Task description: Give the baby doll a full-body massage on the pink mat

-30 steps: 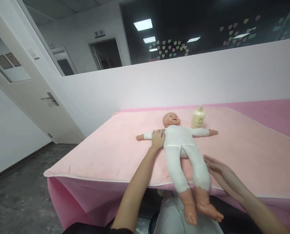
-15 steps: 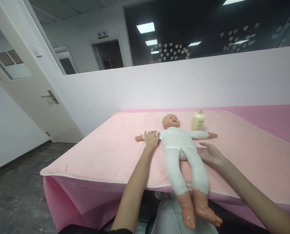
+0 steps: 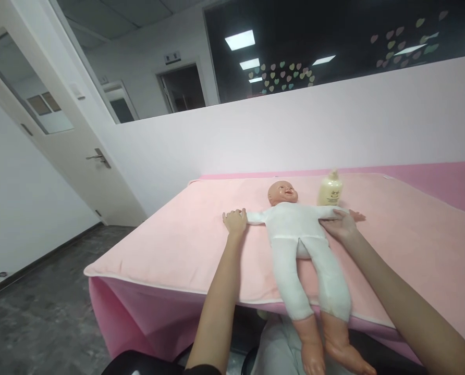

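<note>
A baby doll (image 3: 297,226) lies on its back on a pink towel, its white cloth body facing up and its arms stretched out sideways. My left hand (image 3: 235,221) is closed over the doll's hand at the end of the arm on the left, hiding it. On the other side, my right hand (image 3: 340,225) grips the sleeve of the doll's other arm, thumb on top and fingers below. That arm's bare plastic hand (image 3: 358,215) sticks out past my grip. The doll's bare feet hang over the table's near edge.
Behind the doll's arm on the right stands a pale yellow pump bottle (image 3: 330,190). The pink towel (image 3: 170,239) covers the table over a darker pink cloth (image 3: 138,317). A white wall (image 3: 256,135) with a window rises behind, and a door (image 3: 80,151) is at left.
My left hand has slid outward along the doll's arm to its hand. My right hand has moved up from beside the hip and closed on the other arm. The view has shifted slightly.
</note>
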`<state>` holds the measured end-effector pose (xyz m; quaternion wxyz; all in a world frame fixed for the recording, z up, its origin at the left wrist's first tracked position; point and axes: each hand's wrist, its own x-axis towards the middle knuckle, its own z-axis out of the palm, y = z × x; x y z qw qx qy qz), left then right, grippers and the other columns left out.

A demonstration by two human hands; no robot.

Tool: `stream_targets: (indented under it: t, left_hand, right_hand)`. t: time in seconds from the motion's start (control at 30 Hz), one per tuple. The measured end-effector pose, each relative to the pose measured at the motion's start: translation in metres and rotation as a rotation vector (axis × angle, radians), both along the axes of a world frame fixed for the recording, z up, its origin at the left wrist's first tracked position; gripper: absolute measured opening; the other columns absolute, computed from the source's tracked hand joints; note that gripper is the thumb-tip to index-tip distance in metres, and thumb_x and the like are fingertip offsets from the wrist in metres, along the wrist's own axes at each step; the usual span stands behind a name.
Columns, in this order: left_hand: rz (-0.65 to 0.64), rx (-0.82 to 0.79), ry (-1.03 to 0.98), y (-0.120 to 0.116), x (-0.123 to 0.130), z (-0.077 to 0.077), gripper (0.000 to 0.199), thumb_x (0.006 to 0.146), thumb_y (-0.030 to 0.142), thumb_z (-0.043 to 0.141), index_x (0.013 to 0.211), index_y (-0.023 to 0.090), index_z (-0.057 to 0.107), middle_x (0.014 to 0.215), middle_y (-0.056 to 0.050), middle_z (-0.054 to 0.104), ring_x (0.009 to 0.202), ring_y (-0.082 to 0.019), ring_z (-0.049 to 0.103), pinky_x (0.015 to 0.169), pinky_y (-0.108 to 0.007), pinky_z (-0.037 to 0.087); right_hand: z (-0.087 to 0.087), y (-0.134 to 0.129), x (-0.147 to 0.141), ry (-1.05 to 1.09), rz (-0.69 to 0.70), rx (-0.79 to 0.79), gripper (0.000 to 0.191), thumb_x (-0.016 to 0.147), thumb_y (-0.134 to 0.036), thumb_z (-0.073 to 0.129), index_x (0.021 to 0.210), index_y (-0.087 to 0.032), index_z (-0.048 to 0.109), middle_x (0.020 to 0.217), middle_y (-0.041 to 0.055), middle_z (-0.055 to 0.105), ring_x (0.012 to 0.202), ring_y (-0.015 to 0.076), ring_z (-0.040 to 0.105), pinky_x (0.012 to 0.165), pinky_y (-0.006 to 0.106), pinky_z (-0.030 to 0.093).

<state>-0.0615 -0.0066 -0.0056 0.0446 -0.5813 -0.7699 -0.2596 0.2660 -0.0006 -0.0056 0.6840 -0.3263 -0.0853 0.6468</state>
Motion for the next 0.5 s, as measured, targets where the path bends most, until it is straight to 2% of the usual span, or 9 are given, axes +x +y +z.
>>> stream_targets:
  t: [0.1,0.2,0.27,0.37,0.5]
  left_hand:
    - [-0.009,-0.002,0.011,0.004,-0.002,-0.001,0.050,0.094,0.041,0.028,0.103,0.016,0.070,0.105,-0.014,0.070,0.106,-0.025,0.061,0.111,-0.045,0.021]
    - [-0.026,0.028,0.034,0.006,0.002,-0.001,0.043,0.093,0.034,0.030,0.104,0.019,0.069,0.106,-0.011,0.070,0.105,-0.025,0.060,0.110,-0.050,0.020]
    - [-0.089,0.080,0.051,0.005,0.009,0.000,0.039,0.093,0.027,0.030,0.108,0.021,0.066,0.109,-0.010,0.069,0.107,-0.025,0.059,0.109,-0.051,0.022]
    - [-0.321,0.156,0.108,-0.002,0.026,0.004,0.037,0.090,0.020,0.035,0.117,0.020,0.060,0.115,-0.009,0.066,0.112,-0.023,0.056,0.107,-0.046,0.028]
    - [-0.672,0.147,0.243,-0.020,0.055,0.010,0.037,0.090,0.017,0.040,0.124,0.020,0.054,0.118,-0.008,0.064,0.112,-0.021,0.055,0.103,-0.039,0.037]
  right_hand:
    - [0.007,-0.006,0.004,-0.020,-0.007,-0.091,0.030,0.078,-0.012,0.039,0.105,-0.014,0.052,0.101,0.0092,0.060,0.093,0.0152,0.061,0.072,0.030,0.059]
    - [0.008,-0.009,0.004,-0.029,-0.012,-0.078,0.029,0.078,-0.012,0.040,0.105,-0.014,0.053,0.105,0.0089,0.060,0.097,0.0150,0.061,0.076,0.030,0.059]
    - [0.007,-0.009,0.003,-0.003,-0.027,-0.065,0.030,0.077,-0.012,0.042,0.106,-0.013,0.052,0.107,0.0083,0.060,0.100,0.0146,0.061,0.080,0.029,0.058]
    - [0.005,-0.008,0.004,0.032,-0.058,-0.080,0.031,0.077,-0.014,0.045,0.107,-0.013,0.052,0.109,0.0077,0.060,0.103,0.0152,0.060,0.086,0.032,0.057]
    - [0.006,-0.008,0.005,0.040,-0.061,-0.095,0.029,0.077,-0.014,0.046,0.105,-0.014,0.053,0.107,0.0063,0.061,0.102,0.0138,0.060,0.092,0.031,0.054]
